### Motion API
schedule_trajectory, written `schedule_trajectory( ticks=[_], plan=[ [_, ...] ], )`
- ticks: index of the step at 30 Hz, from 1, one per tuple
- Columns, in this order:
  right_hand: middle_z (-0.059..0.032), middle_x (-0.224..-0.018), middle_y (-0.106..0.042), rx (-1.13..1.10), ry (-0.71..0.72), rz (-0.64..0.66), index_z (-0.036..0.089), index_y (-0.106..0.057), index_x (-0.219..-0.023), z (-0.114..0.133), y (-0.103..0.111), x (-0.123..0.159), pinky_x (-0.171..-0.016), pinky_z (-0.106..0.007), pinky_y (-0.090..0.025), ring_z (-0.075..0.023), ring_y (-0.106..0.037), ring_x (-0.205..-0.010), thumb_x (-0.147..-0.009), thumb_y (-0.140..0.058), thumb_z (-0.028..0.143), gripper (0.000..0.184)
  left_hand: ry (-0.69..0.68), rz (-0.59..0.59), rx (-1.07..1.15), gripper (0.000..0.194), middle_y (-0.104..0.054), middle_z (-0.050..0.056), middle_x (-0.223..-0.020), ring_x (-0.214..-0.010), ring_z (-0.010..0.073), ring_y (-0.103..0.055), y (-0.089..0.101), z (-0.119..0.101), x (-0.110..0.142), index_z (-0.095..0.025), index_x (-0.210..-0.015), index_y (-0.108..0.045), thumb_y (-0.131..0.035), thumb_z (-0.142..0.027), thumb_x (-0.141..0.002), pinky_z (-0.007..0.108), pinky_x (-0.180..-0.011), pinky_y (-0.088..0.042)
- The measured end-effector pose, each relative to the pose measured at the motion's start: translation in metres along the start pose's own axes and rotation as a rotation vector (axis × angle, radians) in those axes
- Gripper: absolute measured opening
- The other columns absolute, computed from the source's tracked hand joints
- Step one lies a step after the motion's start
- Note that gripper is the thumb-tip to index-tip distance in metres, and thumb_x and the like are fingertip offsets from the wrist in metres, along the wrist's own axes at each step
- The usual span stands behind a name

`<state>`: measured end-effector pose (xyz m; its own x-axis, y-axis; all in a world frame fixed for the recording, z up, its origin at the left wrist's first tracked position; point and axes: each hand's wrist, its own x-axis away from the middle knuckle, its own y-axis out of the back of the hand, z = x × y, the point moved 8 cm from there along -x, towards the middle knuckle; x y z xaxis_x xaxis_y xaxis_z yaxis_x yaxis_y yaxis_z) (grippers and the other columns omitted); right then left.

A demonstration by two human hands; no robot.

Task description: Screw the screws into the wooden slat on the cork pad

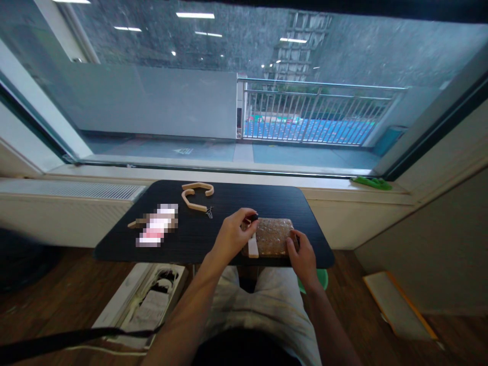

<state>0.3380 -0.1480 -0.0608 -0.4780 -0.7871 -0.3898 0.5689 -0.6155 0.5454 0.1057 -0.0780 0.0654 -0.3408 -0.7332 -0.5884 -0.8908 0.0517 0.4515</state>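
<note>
A flat brown package in clear, bubbled wrapping [274,236] lies near the front edge of the black table [229,203]. My left hand [233,235] is over its left end, thumb and forefinger pinching a small black piece whose kind I cannot make out. Below those fingertips, a pale strip [253,248] lies across the package's left end. My right hand [304,255] grips the package's right edge, thumb on top; its other fingers are partly hidden.
Angled wooden pieces [197,207] and a small metal clip [209,212] lie at the back left. A pixelated item [157,227] lies farther left. An open box [168,295] stands on the floor. Part of a green container [323,278] shows below the table; a window [236,101] is ahead.
</note>
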Motion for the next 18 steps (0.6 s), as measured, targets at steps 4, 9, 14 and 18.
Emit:
schedule_trajectory(
  ticks=[4,9,14,18],
  plan=[
    [-0.0160,-0.113,-0.069,0.000,-0.003,0.008,0.016,-0.063,-0.114,0.0002,0.0002,0.0006,-0.090,-0.047,-0.048,-0.0303,-0.063,-0.101,-0.087,-0.049,0.047,0.044,0.007,0.007,0.004,0.016,-0.074,0.002,-0.087,-0.073,0.0140,-0.071,-0.0001,0.0010,0.0003,-0.018,-0.098,-0.066,-0.064,-0.013,-0.083,0.026,-0.072,-0.058],
    [-0.0166,-0.113,-0.069,-0.006,-0.004,0.007,0.016,-0.063,-0.113,0.0009,0.0010,0.0000,-0.090,-0.047,-0.048,-0.0304,-0.063,-0.101,-0.087,-0.048,0.048,0.044,0.020,0.021,0.015,0.020,-0.076,0.003,-0.091,-0.078,0.0145,-0.072,-0.0008,0.0033,0.0008,-0.018,-0.102,-0.068,-0.062,-0.012,-0.084,0.025,-0.074,-0.058],
    [-0.0167,-0.113,-0.069,0.003,-0.012,0.004,0.016,-0.063,-0.113,0.0007,0.0013,-0.0002,-0.090,-0.048,-0.048,-0.0312,-0.063,-0.101,-0.086,-0.048,0.049,0.045,0.021,0.023,0.020,0.023,-0.077,0.003,-0.095,-0.081,0.0150,-0.073,-0.0016,0.0048,0.0009,-0.018,-0.104,-0.069,-0.061,-0.011,-0.084,0.025,-0.077,-0.059],
    [-0.0169,-0.113,-0.069,0.001,-0.007,0.002,0.016,-0.063,-0.113,0.0017,0.0017,0.0001,-0.090,-0.047,-0.048,-0.0309,-0.064,-0.101,-0.086,-0.047,0.049,0.045,0.029,0.028,0.023,0.023,-0.077,0.003,-0.095,-0.083,0.0155,-0.074,-0.0018,0.0050,0.0004,-0.018,-0.105,-0.069,-0.060,-0.012,-0.084,0.026,-0.078,-0.059]
  ],
)
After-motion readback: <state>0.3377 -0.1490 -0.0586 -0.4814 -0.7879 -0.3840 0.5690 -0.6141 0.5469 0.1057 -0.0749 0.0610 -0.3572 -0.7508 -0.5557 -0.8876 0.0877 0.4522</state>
